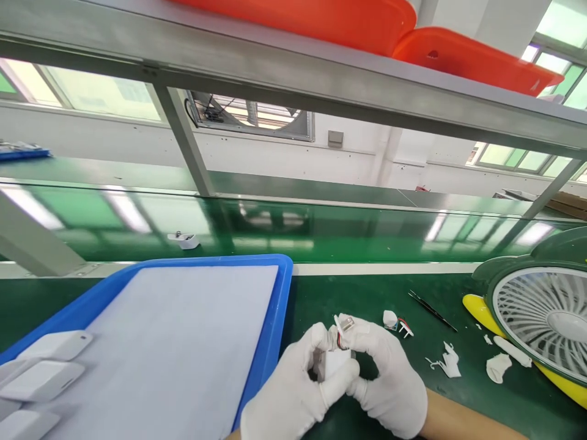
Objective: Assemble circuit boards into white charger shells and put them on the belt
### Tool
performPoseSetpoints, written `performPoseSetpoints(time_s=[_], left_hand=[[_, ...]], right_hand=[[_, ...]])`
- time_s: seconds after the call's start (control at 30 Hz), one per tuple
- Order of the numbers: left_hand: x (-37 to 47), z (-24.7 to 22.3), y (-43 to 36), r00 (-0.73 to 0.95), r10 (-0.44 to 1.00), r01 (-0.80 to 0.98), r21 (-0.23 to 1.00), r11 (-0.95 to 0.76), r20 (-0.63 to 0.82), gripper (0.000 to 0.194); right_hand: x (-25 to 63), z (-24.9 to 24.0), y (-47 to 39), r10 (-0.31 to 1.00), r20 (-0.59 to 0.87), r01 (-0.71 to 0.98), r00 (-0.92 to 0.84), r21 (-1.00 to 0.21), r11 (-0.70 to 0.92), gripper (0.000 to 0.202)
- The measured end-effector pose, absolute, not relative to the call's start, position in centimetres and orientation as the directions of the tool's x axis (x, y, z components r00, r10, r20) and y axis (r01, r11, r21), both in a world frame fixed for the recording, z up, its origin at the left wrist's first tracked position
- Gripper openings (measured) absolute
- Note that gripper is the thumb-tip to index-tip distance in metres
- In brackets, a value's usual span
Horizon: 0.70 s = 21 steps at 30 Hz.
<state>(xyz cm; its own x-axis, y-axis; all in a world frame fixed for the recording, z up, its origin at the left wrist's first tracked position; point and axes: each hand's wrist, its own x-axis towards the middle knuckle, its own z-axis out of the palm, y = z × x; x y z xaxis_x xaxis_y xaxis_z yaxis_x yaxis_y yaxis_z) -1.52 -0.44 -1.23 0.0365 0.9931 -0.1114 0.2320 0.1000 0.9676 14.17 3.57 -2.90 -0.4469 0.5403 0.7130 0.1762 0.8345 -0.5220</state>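
Both my hands wear white gloves and meet at the front of the green bench. My left hand [296,382] is closed around the side of a small white plastic casing [337,362]. My right hand [389,379] grips the same piece from the other side, its fingertips at a small white part with a metal piece [347,324] at the top. Thin red and dark wires [339,341] run between that part and the casing. My fingers hide much of the casing. Right of my hands lie a small white rounded piece [389,318] and a white prong-like part [405,329] with red wire.
At left, a blue tray [285,293] holds a white sheet [183,330] and several white cases [50,373]. Black tweezers [433,310], white scraps [448,360] and a green-and-yellow fan [541,318] are at right. A metal shelf [293,67] with orange bins [477,58] crosses overhead.
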Motion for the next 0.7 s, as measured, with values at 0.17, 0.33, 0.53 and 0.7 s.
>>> performPoseSetpoints(time_s=[0.17, 0.33, 0.53, 0.7], left_hand=[[-1.6, -1.4, -0.5, 0.081, 0.992, 0.284, 0.956, 0.069, -0.096, 0.021], [-1.3, -3.2, -1.5, -0.058, 0.996, 0.313, 0.949, -0.044, 0.065, 0.022], [-1.6, -3.7, -1.1, 0.037, 0.951, 0.41, 0.863, -0.294, 0.306, 0.05], [-1.8, -3.6, -1.1, 0.044, 0.916, 0.431, 0.819, -0.378, 0.399, 0.055]], right_hand=[[14.2, -3.0, 3.9, 0.566, 0.641, 0.217, -0.518, -0.542, 0.812, 0.034], [14.6, -2.0, 4.8, 0.606, 0.404, 0.015, -0.686, -0.824, 0.566, 0.068], [15.0, -1.2, 3.9, 0.684, 0.145, 0.036, -0.715, -0.969, 0.244, 0.075], [14.9, -1.5, 4.3, 0.683, 0.11, 0.0, -0.722, -0.987, 0.159, 0.037]])
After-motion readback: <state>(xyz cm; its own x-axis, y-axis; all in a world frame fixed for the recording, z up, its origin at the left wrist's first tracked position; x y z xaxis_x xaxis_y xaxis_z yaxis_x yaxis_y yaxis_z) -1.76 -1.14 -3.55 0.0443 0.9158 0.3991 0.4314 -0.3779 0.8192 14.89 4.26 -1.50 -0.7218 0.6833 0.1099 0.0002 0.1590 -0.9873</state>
